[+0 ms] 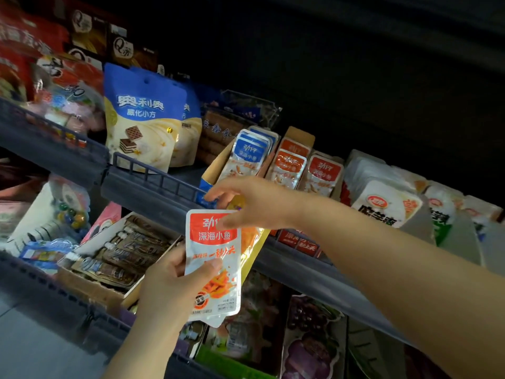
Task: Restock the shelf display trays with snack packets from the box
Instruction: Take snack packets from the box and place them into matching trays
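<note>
While the left hand [169,283] grips an orange-topped packet [211,258] reading 劲仔 深海小鱼 below the shelf rail [153,187], the right hand [254,203] lays its thumb on the packet's top; whether it grips is unclear. More 劲仔 packets [289,165] stand in cardboard trays [299,136] above, near an 奥利奥 威化小方 bag [142,119].

Snack shelf headcount, for anyone curious

We count two hands, a left hand [170,285] and a right hand [250,203], one held packet [211,272], two blue wafer bags [142,116], one row of blue-topped packets [249,151] and two rows of orange-topped packets [291,163].

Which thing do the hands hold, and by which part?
The left hand grips the orange snack packet by its lower left edge; the right hand touches its top, grip unclear.
</note>
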A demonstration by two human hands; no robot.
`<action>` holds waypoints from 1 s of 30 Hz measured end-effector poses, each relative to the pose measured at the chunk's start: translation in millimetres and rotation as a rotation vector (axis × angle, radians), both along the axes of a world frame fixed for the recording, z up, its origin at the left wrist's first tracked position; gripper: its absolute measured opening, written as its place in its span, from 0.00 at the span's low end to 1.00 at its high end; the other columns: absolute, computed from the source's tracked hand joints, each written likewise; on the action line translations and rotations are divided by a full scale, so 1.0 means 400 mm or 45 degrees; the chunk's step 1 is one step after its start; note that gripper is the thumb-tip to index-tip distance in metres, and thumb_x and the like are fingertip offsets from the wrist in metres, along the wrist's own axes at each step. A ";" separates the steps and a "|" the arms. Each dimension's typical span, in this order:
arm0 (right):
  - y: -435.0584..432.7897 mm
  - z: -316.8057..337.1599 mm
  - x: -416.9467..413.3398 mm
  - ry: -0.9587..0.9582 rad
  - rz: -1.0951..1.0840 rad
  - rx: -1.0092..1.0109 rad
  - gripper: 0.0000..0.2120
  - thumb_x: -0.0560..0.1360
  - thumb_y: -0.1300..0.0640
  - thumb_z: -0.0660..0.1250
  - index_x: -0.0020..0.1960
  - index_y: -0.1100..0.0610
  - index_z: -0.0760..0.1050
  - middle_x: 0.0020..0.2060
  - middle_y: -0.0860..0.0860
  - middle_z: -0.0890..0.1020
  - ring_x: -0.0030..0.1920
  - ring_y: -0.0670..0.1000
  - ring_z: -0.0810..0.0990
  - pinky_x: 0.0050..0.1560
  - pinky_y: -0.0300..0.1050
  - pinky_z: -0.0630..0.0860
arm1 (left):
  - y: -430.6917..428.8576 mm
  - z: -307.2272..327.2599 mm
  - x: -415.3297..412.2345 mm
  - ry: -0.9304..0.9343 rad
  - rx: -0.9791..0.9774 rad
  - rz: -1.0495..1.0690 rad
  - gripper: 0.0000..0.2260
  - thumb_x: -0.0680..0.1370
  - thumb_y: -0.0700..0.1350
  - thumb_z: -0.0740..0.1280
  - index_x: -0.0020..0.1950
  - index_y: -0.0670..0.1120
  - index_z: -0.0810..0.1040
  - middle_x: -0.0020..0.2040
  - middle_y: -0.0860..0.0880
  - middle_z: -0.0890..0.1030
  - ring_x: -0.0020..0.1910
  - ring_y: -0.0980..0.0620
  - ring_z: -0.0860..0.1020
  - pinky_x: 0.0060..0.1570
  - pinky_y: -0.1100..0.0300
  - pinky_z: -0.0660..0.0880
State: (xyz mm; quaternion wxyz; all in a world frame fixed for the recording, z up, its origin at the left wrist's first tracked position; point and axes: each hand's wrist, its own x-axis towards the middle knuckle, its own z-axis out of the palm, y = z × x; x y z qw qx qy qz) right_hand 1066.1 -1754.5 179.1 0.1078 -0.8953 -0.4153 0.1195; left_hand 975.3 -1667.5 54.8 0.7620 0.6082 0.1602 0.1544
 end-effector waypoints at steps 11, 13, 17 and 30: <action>-0.063 0.049 0.017 -0.101 -0.140 0.123 0.11 0.75 0.59 0.65 0.38 0.48 0.66 0.53 0.48 0.75 0.53 0.45 0.74 0.49 0.36 0.73 | -0.028 0.011 0.010 -0.072 -0.057 -0.002 0.07 0.70 0.37 0.71 0.39 0.49 0.79 0.33 0.51 0.84 0.34 0.48 0.82 0.41 0.48 0.78; -0.082 0.083 0.025 -0.146 -0.192 0.154 0.12 0.75 0.59 0.65 0.37 0.47 0.65 0.50 0.46 0.74 0.51 0.43 0.74 0.42 0.32 0.74 | -0.030 0.006 0.013 -0.074 -0.027 0.017 0.08 0.71 0.37 0.70 0.40 0.51 0.79 0.34 0.51 0.84 0.37 0.43 0.81 0.42 0.45 0.78; -0.122 0.154 0.035 -0.168 -0.314 0.269 0.11 0.74 0.60 0.65 0.37 0.50 0.67 0.41 0.44 0.76 0.41 0.41 0.77 0.38 0.29 0.76 | -0.032 0.005 0.016 -0.065 -0.036 0.061 0.09 0.71 0.36 0.69 0.40 0.51 0.78 0.31 0.53 0.83 0.32 0.49 0.81 0.34 0.54 0.78; -0.246 0.248 0.131 -0.405 -0.852 0.203 0.04 0.75 0.59 0.65 0.49 0.54 0.72 0.40 0.47 0.73 0.39 0.44 0.71 0.36 0.37 0.66 | -0.043 0.010 0.026 -0.073 -0.078 0.057 0.09 0.71 0.36 0.70 0.39 0.51 0.78 0.29 0.54 0.82 0.31 0.49 0.80 0.34 0.54 0.77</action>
